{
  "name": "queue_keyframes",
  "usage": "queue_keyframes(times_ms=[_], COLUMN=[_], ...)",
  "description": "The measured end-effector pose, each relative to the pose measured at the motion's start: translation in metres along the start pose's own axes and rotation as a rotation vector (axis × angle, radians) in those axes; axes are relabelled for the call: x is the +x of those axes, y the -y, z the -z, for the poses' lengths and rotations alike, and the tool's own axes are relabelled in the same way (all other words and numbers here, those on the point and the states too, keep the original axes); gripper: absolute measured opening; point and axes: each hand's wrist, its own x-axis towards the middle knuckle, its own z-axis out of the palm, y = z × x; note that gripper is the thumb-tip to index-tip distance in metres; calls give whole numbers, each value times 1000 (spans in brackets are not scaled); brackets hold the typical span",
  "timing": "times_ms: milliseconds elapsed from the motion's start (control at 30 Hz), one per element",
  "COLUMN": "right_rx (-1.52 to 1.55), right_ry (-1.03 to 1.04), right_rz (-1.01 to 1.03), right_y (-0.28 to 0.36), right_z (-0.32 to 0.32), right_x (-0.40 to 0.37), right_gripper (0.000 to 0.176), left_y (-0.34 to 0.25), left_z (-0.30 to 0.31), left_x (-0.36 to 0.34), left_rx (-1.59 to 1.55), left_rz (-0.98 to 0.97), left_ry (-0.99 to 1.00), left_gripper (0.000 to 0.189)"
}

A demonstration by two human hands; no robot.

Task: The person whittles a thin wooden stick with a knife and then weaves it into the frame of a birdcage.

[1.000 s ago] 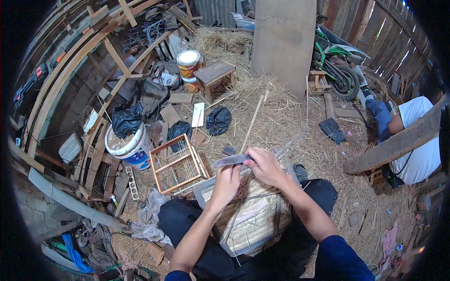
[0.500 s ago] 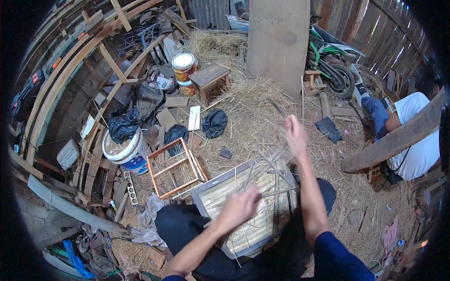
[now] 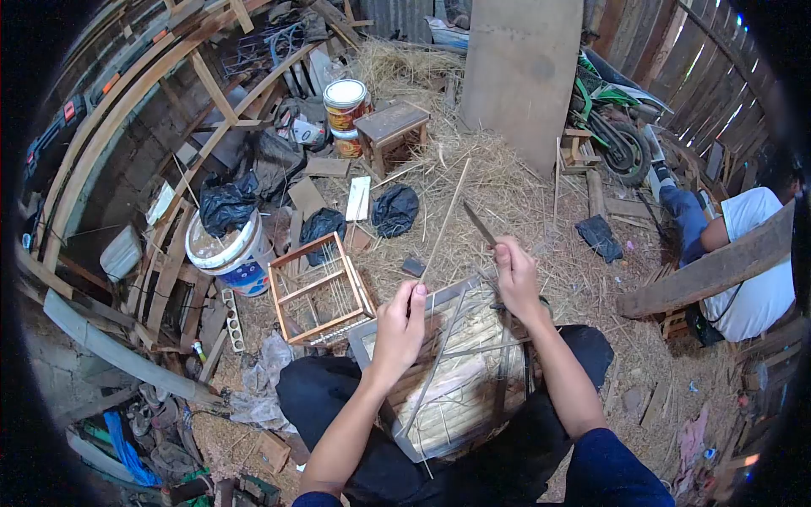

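Observation:
A grey-framed tray (image 3: 368,348) full of pale bamboo strips rests on my lap. My left hand (image 3: 400,328) is closed around a long thin bamboo stick (image 3: 445,221) that points up and away over the straw. My right hand (image 3: 516,276) grips the handle of a knife (image 3: 479,224), whose dark blade angles up and to the left, close to the stick. Both hands hover over the far end of the tray.
A small wooden cage frame (image 3: 318,288) stands left of the tray, beside a white bucket (image 3: 231,254). Straw covers the floor. A low stool (image 3: 389,131) and paint tins (image 3: 345,104) sit farther back. Another person (image 3: 742,245) sits at the right by a motorbike (image 3: 614,121).
My right hand swung out to the right with the knife, then came back toward the stick. My left hand dropped to the tray, then rose again holding the stick.

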Motion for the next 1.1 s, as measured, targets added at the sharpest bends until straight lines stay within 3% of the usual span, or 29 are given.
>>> queue_keyframes(times_ms=[133,367,433,667,767,933,1067,1100], right_rx=[23,-32,-21,-10,-47,-155,-197,-186], right_ry=[-37,64,103,222,221,256,237,124], right_rz=[63,148,202,365,357,389,323,186], right_y=[6,11,11,16,15,11,8,-5], right_z=[-3,7,8,7,16,25,32,32], right_x=[-9,-13,-14,-23,-20,-20,-19,-14], right_gripper=[26,26,29,47,48,44,36,34], left_y=[7,1,2,16,6,-16,-17,-23], left_z=[-10,-22,-30,-53,-54,-54,-58,-57], left_x=[3,1,2,1,3,-4,-10,-18], left_rx=[8,-59,-126,-233,-145,58,72,62], left_rz=[-85,37,125,122,64,-198,-102,-37], left_ry=[-6,180,239,272,289,251,322,361], left_gripper=[29,27,25,22,20,16,16,17])
